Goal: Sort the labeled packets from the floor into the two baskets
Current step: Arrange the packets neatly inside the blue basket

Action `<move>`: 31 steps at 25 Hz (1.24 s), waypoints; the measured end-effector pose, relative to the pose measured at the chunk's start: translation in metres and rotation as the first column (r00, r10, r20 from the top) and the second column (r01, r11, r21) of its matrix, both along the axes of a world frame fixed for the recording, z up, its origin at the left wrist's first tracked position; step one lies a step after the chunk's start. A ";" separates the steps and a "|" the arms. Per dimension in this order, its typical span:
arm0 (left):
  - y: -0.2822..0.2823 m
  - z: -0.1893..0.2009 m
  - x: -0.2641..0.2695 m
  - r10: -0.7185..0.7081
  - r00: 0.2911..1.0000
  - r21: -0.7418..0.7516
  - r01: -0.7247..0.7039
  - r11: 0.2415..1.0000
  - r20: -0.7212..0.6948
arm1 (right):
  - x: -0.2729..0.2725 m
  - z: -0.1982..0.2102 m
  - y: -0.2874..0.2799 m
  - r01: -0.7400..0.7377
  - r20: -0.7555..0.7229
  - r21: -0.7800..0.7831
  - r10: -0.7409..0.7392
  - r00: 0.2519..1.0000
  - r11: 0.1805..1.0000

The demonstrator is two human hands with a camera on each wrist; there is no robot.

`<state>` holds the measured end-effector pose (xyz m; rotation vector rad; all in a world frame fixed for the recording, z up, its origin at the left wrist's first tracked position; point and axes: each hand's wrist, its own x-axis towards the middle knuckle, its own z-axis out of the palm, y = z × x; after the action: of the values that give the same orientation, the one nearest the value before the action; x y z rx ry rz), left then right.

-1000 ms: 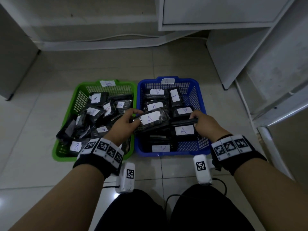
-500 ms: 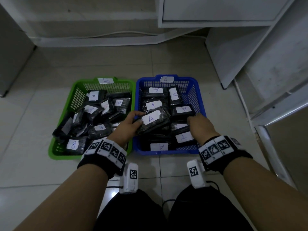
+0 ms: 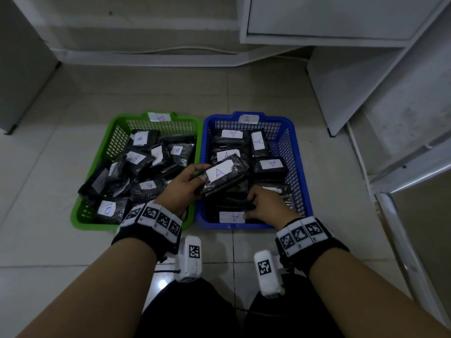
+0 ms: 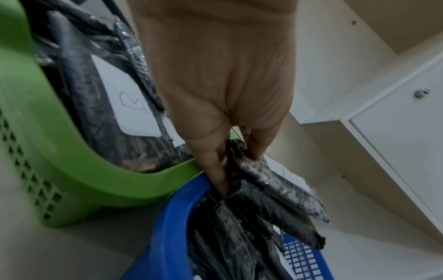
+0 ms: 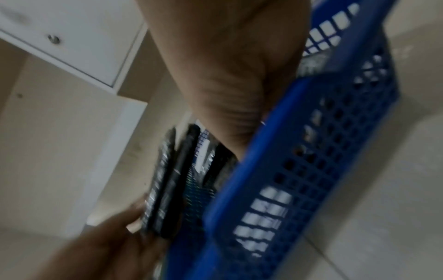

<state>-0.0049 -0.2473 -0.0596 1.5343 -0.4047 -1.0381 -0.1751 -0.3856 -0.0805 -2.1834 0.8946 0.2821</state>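
— What's nearest?

— The right hand (image 3: 264, 206), down in the near end of the blue basket (image 3: 299, 152). Its fingers are curled onto a black packet there, just behind a near packet (image 3: 231, 217) whose white label reads A. Whether they actually pinch it, I cannot tell; the right wrist view is blurred.

— And the other hand?

— The left hand (image 3: 181, 185) reaches over the seam between the two baskets and grips an A-labelled packet (image 3: 223, 175), thumb on top, fingers (image 4: 217, 170) beneath. The packet is tilted and held above the pile in the blue basket, clear of its left rim.

— The rest of the packets?

— Black packets with A labels fill the blue basket. The green basket (image 3: 114, 132), touching it on the left, holds a heap marked B. Each basket carries a matching tag on its far rim.

— Beyond that?

— Tiled floor (image 3: 170, 93), then white cabinets (image 3: 329, 18) and a cable (image 3: 183, 48) along the wall.
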 end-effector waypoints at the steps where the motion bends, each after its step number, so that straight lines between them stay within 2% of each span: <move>1: 0.000 -0.001 0.000 -0.001 1.000 -0.001 0.001 1.000 0.001 | -0.002 -0.002 0.001 0.021 0.037 -0.011 -0.020 0.999 1.000; 5: -0.001 -0.005 0.002 0.003 1.000 -0.006 -0.004 1.000 -0.015 | -0.008 0.000 -0.008 0.104 0.134 0.037 -0.109 0.985 0.994; 9: -0.002 -0.006 0.002 0.020 0.998 -0.025 -0.022 0.999 -0.055 | -0.012 0.011 -0.026 0.281 0.222 0.161 -0.312 0.924 0.946; 11: -0.003 -0.007 0.003 0.017 0.998 -0.020 -0.018 1.000 -0.057 | -0.012 0.014 -0.030 0.243 0.166 0.122 -0.261 0.951 0.962; 13: -0.003 -0.008 0.003 0.011 0.999 -0.013 -0.012 1.000 -0.052 | -0.010 0.012 -0.022 0.072 0.034 0.049 -0.073 0.997 0.996; 15: -0.004 -0.010 0.005 0.006 0.999 -0.008 -0.006 1.000 -0.050 | -0.007 0.006 -0.008 -0.048 -0.036 -0.040 0.046 0.998 0.998; 18: -0.004 -0.010 0.005 0.009 0.999 -0.003 -0.009 1.000 -0.052 | -0.003 0.004 0.005 -0.055 -0.018 -0.035 0.054 0.998 0.998; 21: -0.003 -0.010 0.005 0.013 0.998 0.002 -0.013 1.000 -0.059 | -0.004 0.005 0.009 -0.043 0.014 0.052 0.042 0.999 0.998; 24: -0.004 -0.010 0.006 0.018 0.997 0.004 -0.017 1.000 -0.078 | -0.011 0.014 -0.007 0.017 0.093 0.178 -0.034 0.995 0.984; 27: -0.005 -0.009 0.006 0.018 0.996 0.000 -0.018 1.000 -0.091 | -0.021 0.029 -0.033 0.132 0.101 0.362 -0.179 0.979 0.923; 29: -0.005 -0.009 0.005 0.022 0.995 -0.007 -0.023 1.000 -0.093 | -0.022 0.032 -0.039 0.132 0.069 0.325 -0.163 0.984 0.936; 31: -0.005 -0.009 0.005 0.027 0.995 -0.009 -0.028 1.000 -0.095 | -0.016 0.025 -0.036 -0.012 -0.045 0.135 0.019 0.999 0.991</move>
<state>-0.0001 -0.2524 -0.0690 1.4707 -0.3217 -1.0813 -0.1907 -0.4213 -0.0553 -2.0672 0.8594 0.3914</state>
